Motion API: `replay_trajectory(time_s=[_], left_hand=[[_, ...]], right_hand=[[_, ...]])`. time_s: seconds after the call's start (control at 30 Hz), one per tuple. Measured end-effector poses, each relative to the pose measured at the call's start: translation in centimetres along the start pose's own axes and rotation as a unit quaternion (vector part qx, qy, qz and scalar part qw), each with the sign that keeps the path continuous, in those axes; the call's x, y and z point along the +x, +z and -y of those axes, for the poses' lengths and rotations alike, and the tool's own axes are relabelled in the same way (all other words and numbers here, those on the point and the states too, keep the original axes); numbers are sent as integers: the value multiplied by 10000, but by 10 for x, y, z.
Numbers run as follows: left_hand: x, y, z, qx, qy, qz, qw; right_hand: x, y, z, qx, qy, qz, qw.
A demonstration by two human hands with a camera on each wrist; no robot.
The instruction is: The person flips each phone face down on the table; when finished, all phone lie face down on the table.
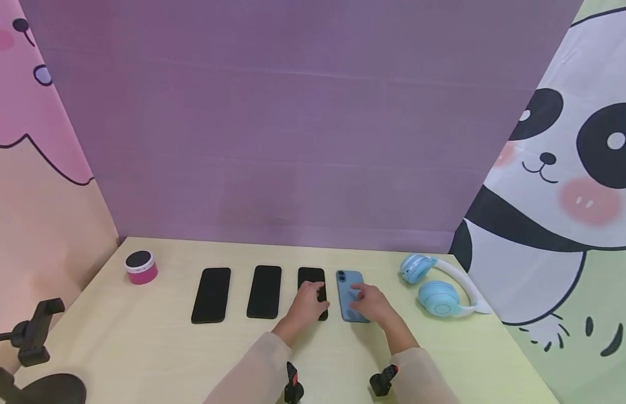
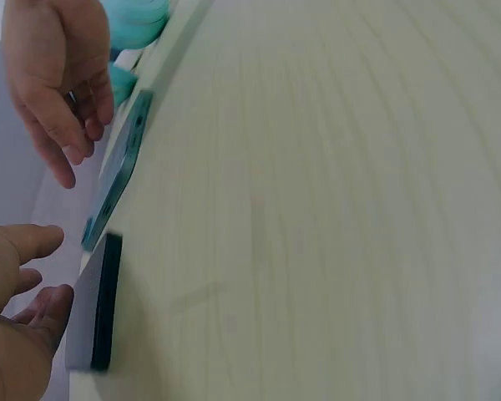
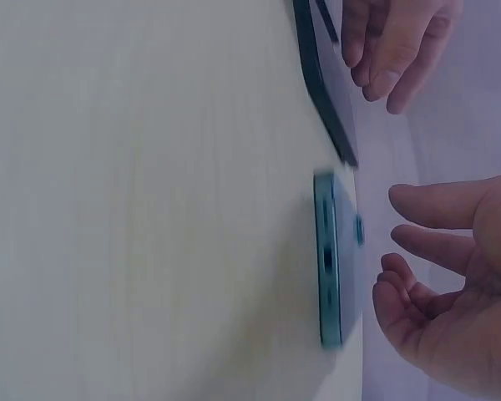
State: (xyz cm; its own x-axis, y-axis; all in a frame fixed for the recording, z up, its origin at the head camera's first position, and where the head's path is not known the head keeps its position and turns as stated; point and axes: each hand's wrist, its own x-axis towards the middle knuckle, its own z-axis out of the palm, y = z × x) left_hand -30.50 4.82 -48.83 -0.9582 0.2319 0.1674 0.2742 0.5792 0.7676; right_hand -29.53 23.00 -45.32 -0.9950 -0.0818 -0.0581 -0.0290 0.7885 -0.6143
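Over a black phone (image 1: 311,274) lying face up on the table hovers my left hand (image 1: 307,306), thumb and fingers loosely bent and apart. In the left wrist view, those fingers stand above the phone (image 2: 90,317) with nothing between them. Just right of it lies a light blue phone (image 1: 347,303), back up, its camera bump toward the far side. My right hand (image 1: 374,306) is above its right edge. The right wrist view shows a gap between the right fingers and the blue phone (image 3: 328,276).
Two more black phones, one at far left (image 1: 211,295) and one beside it (image 1: 264,292), complete the row. A pink and white round jar-like thing (image 1: 141,269) stands at back left, blue headphones (image 1: 439,297) at right. A black stand (image 1: 40,336) is at front left of the table (image 1: 156,348).
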Motion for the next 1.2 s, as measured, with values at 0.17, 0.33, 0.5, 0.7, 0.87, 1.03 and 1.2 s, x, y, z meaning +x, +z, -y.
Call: replay_trajectory(time_s=[0.17,0.33,0.5,0.7,0.87,1.03,1.2], left_hand=[[-8,-15,13,-257,-93,-200,9994],[-13,-25,24,-204,-204,-417,9987],[-15,-29,31,-15,-206,-536,9983],[-17,-31,32,-84,-284,-494,9983],[-18,-30,33,-202,-302,-487,9982],[-19,-28,35,-261,-417,-477,9976],[-20,-27,37,-346,-483,-262,9979]], right_hand=[[2,13,18,15,-150,12,9999],[3,24,32,226,-256,28,9994],[5,34,41,162,-354,71,9992],[8,44,44,331,-137,194,9992],[10,48,43,377,-70,208,9991],[11,51,42,425,-45,199,9989],[9,52,43,685,25,196,9975]])
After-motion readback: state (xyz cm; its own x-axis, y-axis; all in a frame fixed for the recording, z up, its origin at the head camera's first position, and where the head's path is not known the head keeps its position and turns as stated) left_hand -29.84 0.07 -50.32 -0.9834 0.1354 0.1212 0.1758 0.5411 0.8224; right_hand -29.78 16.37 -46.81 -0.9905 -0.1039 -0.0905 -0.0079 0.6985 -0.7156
